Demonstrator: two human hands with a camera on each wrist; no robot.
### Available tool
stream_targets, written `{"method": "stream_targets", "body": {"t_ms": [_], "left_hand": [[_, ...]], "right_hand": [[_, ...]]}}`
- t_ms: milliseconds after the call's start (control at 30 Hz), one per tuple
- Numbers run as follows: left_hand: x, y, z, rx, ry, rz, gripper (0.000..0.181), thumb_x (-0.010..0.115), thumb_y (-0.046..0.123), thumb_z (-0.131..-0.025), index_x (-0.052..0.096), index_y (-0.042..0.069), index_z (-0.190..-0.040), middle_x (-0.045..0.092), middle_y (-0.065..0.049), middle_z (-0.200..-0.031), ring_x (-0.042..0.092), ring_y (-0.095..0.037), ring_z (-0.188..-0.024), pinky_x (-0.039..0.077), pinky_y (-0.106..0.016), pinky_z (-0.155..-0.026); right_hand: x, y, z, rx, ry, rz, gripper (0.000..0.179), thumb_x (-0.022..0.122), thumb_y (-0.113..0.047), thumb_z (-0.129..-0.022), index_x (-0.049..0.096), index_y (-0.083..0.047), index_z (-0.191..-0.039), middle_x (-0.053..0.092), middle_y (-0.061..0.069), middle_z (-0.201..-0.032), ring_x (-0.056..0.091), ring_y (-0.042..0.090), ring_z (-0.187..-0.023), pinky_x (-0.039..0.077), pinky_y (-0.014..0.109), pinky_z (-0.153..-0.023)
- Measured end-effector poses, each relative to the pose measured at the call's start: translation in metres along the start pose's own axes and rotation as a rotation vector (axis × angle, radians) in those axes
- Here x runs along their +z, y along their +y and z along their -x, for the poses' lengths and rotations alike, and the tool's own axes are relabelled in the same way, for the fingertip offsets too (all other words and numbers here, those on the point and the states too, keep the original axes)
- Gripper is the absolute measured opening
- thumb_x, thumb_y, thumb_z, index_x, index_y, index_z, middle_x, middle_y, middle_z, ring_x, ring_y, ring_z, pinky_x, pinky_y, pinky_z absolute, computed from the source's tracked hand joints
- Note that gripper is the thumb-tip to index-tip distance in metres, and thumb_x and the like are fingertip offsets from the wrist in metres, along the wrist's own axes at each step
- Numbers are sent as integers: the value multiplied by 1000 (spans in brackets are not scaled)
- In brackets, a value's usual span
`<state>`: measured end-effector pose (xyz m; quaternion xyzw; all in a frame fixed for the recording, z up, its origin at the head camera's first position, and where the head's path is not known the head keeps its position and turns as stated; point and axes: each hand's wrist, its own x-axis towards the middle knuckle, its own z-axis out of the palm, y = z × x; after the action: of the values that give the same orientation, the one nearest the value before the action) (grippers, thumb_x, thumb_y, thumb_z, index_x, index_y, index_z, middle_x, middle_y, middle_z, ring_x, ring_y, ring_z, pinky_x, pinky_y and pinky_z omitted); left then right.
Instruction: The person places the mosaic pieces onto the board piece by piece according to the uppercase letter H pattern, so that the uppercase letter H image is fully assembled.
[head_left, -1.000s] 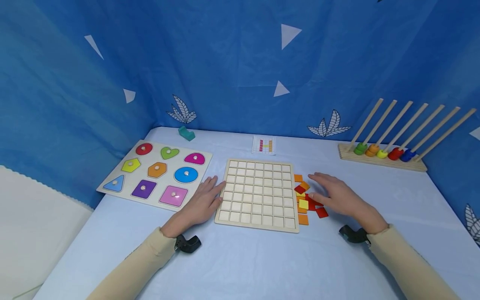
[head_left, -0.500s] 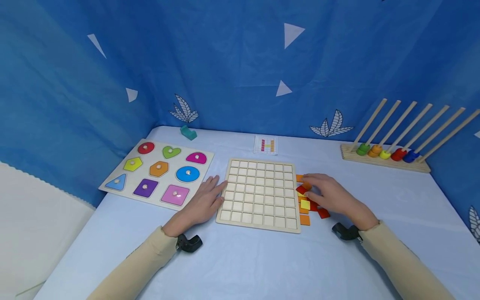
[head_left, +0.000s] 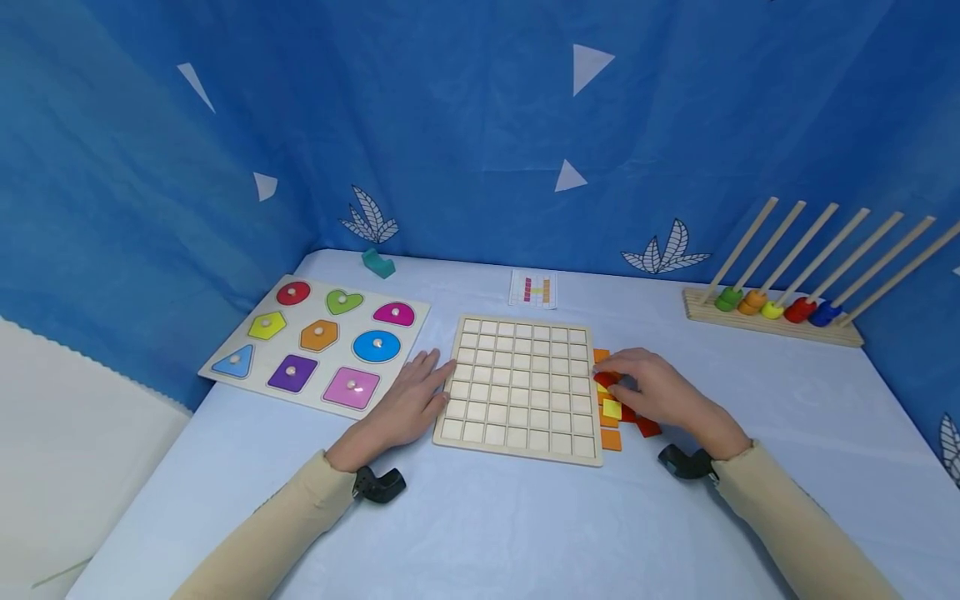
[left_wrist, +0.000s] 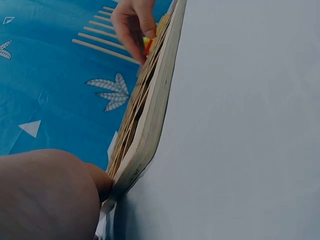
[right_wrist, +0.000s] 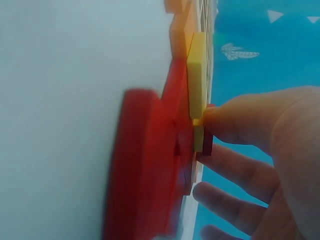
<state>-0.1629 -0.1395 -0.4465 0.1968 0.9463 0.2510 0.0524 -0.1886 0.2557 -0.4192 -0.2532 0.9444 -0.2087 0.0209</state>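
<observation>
A square wooden grid board point(head_left: 517, 388) lies on the table. My left hand point(head_left: 405, 407) rests at its left edge, fingers extended; the left wrist view shows the board's side point(left_wrist: 145, 135) against that hand point(left_wrist: 50, 195). At the board's right edge my right hand point(head_left: 656, 387) reaches over a loose heap of square tiles. Its thumb and forefinger pinch a red tile point(head_left: 604, 381), seen edge-on in the right wrist view beside a yellow tile point(right_wrist: 197, 75). More red tiles point(right_wrist: 145, 165) and orange tiles point(head_left: 611, 439) lie around it, partly hidden by the hand.
A shape puzzle point(head_left: 315, 346) with knobbed pieces lies left of the board. Behind the board is a small pattern card point(head_left: 533, 289). A teal block point(head_left: 378, 263) stands at the back left, a wooden peg rack point(head_left: 772, 318) with coloured beads at the back right.
My right hand has moved left and down onto the tiles, and its thumb and forefinger have closed on a red one. My left hand has stayed at the board's edge.
</observation>
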Motion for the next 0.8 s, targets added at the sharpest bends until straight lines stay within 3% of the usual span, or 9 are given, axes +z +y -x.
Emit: {"method": "stream_targets", "body": {"t_ms": [233, 467, 800], "left_hand": [[0, -1, 0, 0, 1, -1, 56, 51, 23, -104, 40, 5, -156, 25, -24, -167, 16, -45, -157, 17, -61, -127], [0, -1, 0, 1, 4, 1, 55, 51, 23, -104, 41, 5, -156, 26, -25, -167, 16, -45, -157, 17, -62, -127], [0, -1, -1, -2, 2, -4, 56, 51, 23, -105, 40, 5, -156, 25, -24, -167, 16, -44, -158, 16, -61, -127]], "right_hand": [[1, -2, -1, 2, 14, 0, 35, 73, -3, -88, 74, -6, -123, 72, 13, -121, 63, 33, -111, 55, 55, -98], [2, -1, -1, 14, 34, 18, 37, 76, -7, -87, 74, -3, -123, 74, 13, -113, 60, 24, -96, 58, 42, -85], [0, -1, -1, 44, 17, 41, 39, 76, -11, -86, 72, -2, -124, 72, 11, -109, 57, 22, -93, 57, 40, -83]]}}
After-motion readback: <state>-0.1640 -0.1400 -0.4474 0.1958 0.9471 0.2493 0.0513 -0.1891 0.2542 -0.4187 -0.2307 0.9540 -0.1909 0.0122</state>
